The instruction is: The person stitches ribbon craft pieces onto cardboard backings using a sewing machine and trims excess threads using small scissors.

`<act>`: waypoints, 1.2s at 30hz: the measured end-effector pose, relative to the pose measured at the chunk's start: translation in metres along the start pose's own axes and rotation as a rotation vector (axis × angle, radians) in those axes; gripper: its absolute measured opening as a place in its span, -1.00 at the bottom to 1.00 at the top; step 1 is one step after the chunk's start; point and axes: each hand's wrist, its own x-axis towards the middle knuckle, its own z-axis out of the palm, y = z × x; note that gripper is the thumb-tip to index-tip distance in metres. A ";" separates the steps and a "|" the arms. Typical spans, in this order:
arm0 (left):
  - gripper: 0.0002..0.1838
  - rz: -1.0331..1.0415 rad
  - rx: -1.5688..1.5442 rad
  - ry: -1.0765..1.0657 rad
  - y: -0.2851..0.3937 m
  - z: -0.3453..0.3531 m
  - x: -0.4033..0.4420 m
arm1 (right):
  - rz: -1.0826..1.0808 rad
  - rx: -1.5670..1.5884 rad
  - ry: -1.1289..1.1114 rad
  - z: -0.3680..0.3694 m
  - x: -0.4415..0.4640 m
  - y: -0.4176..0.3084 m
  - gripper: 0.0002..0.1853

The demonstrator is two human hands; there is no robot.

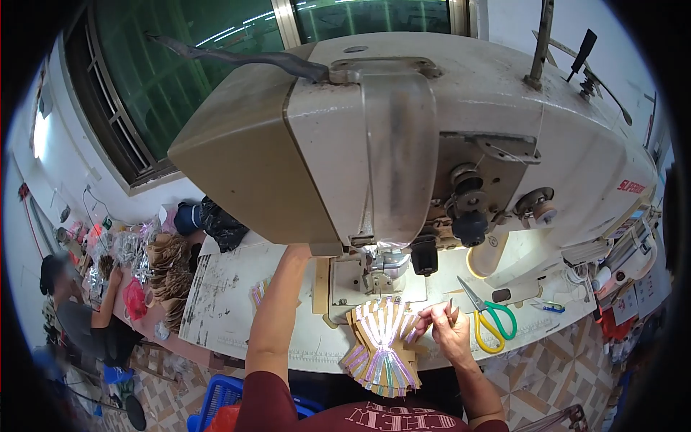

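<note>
A sewing machine (324,144) fills the upper view. Under its needle area lies a fan-shaped bundle of brown pieces with shiny, iridescent strips (389,345), pinched narrow in the middle and hanging over the table's front edge. My right hand (448,331) is closed at the bundle's right edge, fingertips pressed together; a small dark tip shows by the fingers, too small to name. My left arm reaches up behind the machine head, so only a bit of my left hand (299,251) shows and its fingers are hidden. Scissors (486,314) with one green and one yellow handle lie right of my right hand.
More shiny strips (259,292) lie on the white table (223,302), left of my forearm. A small blue-green tool (548,307) rests at the right. A blue basket (222,394) stands below. At far left another person (83,309) sits by stacked brown pieces (169,266).
</note>
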 end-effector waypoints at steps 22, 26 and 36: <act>-0.86 -0.237 -1.731 -0.006 0.062 0.019 -0.065 | -0.108 -0.177 0.239 0.024 0.082 -0.019 -0.76; -0.86 -0.200 -1.717 0.008 0.061 0.019 -0.065 | 0.112 0.198 0.101 0.019 0.068 -0.016 -0.83; -0.86 -0.033 -1.598 0.033 0.079 0.038 -0.098 | 0.221 0.337 -0.067 0.020 0.057 -0.025 -0.89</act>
